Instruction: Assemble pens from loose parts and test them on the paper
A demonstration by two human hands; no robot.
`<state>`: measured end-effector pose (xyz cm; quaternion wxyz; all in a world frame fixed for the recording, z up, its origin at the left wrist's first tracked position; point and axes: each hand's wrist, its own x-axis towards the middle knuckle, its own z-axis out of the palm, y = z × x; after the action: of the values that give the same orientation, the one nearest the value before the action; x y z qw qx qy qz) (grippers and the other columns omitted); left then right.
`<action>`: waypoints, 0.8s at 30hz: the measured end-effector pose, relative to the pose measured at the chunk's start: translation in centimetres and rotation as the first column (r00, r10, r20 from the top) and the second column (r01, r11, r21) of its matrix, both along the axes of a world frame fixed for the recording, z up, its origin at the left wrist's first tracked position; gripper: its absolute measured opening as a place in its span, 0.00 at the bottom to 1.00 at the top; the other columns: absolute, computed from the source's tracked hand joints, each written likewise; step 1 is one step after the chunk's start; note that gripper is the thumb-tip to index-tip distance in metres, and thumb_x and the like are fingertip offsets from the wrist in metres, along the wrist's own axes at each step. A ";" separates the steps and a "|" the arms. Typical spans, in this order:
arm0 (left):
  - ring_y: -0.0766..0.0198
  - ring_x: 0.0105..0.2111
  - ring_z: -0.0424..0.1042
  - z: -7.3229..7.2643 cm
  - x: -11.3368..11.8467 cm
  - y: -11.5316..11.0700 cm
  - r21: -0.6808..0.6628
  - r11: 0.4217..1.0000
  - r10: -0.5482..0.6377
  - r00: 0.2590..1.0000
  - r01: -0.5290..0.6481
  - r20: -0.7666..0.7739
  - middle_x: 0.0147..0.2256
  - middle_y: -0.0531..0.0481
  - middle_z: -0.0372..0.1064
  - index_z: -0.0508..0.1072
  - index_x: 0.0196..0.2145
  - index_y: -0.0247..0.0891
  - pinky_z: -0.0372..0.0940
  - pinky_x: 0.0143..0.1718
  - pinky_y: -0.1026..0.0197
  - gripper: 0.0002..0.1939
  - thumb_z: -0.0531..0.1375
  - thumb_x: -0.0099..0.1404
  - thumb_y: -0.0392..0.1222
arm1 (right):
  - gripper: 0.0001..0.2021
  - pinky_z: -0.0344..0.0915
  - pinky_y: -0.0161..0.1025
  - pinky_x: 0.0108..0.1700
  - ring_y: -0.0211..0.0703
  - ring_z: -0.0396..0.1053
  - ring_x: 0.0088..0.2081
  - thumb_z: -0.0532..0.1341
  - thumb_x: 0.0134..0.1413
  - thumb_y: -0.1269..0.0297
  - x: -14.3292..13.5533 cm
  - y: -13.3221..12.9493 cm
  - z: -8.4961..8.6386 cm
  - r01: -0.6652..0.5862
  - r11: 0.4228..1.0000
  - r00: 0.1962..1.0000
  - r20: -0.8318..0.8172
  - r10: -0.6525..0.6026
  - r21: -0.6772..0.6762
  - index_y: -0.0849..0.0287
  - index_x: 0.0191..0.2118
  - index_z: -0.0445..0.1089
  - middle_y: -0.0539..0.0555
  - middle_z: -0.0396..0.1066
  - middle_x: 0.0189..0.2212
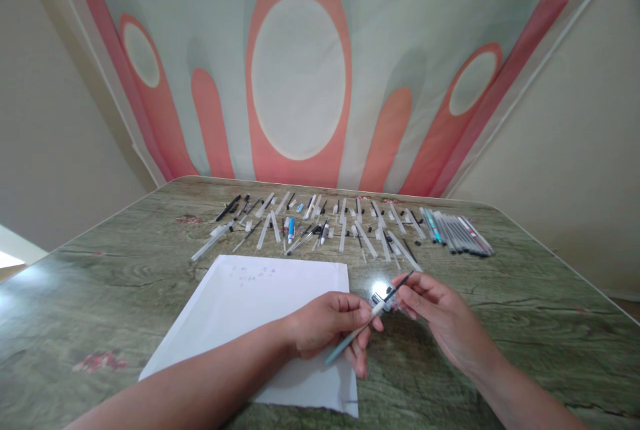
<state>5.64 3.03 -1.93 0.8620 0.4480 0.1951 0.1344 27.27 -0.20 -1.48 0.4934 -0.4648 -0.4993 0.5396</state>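
Observation:
A slim pen (343,347) with a pale blue and whitish barrel slants up to the right over the paper's right edge. Its lower part is pinched in my left hand (327,323), thumb on top. At its upper end a thin dark rod, like a refill (403,281), sticks out, and my right hand (435,303) grips it between thumb and fingers. Some small clear and dark pieces (383,302) show between the two hands; I cannot tell whether they are held. Beneath my left forearm lies a white sheet of paper (200,330) with faint handwriting near its top.
Across the table (540,323), rows of pen parts (343,233) lie spread: clear barrels, refills and caps. A blue pen piece (291,230) is among them. A bundle of grey pens (453,233) lies at the right. Behind the far edge hangs a patterned cloth (220,30).

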 end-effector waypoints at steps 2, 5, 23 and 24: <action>0.65 0.20 0.71 -0.1 0.0 0.0 0.001 1.000 0.000 1.000 0.000 0.016 0.24 0.53 0.63 0.69 0.40 0.33 0.64 0.24 0.63 0.15 0.55 0.65 0.49 | 0.11 0.56 0.33 0.29 0.35 0.60 0.28 0.62 0.55 0.59 -0.1 0.0 0.2 0.012 1.000 1.000 -0.018 -0.012 0.002 0.56 0.43 0.68 0.48 0.66 0.27; 0.65 0.20 0.71 -0.3 0.0 0.0 0.001 1.000 0.004 1.000 -0.004 0.022 0.24 0.53 0.63 0.69 0.40 0.33 0.64 0.24 0.63 0.15 0.55 0.65 0.49 | 0.10 0.56 0.33 0.27 0.34 0.59 0.26 0.62 0.54 0.58 -0.2 0.0 0.4 0.063 0.998 0.997 -0.036 -0.063 0.007 0.56 0.40 0.68 0.48 0.66 0.26; 0.65 0.20 0.71 -0.8 0.1 0.1 -0.004 0.999 0.052 0.999 -0.052 -0.008 0.25 0.52 0.65 0.68 0.41 0.33 0.66 0.25 0.62 0.16 0.55 0.64 0.50 | 0.09 0.63 0.40 0.39 0.44 0.68 0.35 0.56 0.57 0.59 2.7 2.7 -2.2 -0.189 0.948 0.587 0.803 -0.099 0.255 0.52 0.39 0.72 0.52 0.71 0.34; 0.65 0.21 0.71 -0.8 0.1 0.1 0.000 0.999 0.053 0.999 -0.053 -0.013 0.25 0.52 0.65 0.68 0.41 0.33 0.66 0.25 0.62 0.16 0.55 0.64 0.50 | 0.09 0.63 0.40 0.39 0.44 0.68 0.36 0.56 0.58 0.60 2.5 2.7 -2.1 -0.201 0.942 0.577 0.809 -0.108 0.269 0.52 0.36 0.72 0.52 0.71 0.34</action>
<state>5.71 3.12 -2.73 0.8570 0.4433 0.2125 0.1544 29.75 2.48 -3.62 0.2650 -0.5566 -0.7650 0.1861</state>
